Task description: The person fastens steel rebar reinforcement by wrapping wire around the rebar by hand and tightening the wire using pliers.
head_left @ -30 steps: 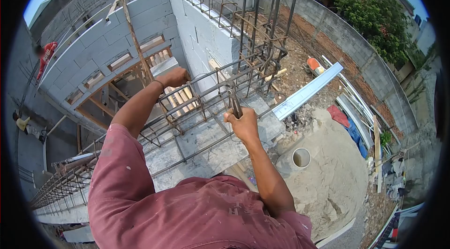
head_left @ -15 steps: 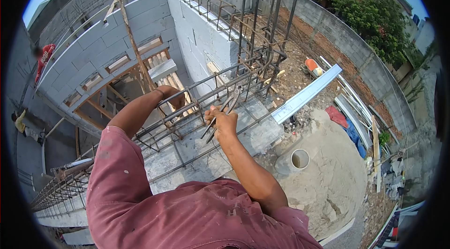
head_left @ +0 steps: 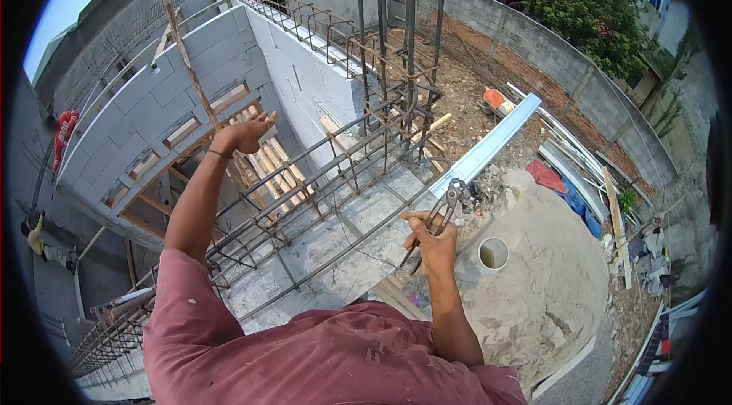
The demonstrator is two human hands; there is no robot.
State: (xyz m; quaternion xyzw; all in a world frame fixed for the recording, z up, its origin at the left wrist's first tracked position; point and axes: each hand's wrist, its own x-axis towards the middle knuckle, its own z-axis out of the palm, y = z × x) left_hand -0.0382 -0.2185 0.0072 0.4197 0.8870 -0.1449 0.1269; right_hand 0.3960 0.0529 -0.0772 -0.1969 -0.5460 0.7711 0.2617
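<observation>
A long rebar cage [head_left: 328,184] runs diagonally over a concrete ledge [head_left: 335,241] in front of me. My left hand [head_left: 248,133] is raised beyond the cage on its far left side, fingers apart, holding nothing. Held in my right hand [head_left: 433,241] is a pair of metal pincers [head_left: 453,195], jaws pointing up and away, handles between the fingers. That hand is at the near right side of the cage, beside the ledge's end. A thin loose wire [head_left: 347,231] curves over the ledge.
Upright rebars [head_left: 412,31] rise at the cage's far end, beside a light block wall [head_left: 305,85]. A sand pile [head_left: 541,298] with a round pipe [head_left: 493,253] lies below right. A person in red [head_left: 65,134] and another person [head_left: 42,245] are at the far left.
My left hand has lifted off the cage and opened. My right hand has moved right with the pincers, away from the bars. The view has shifted slightly.
</observation>
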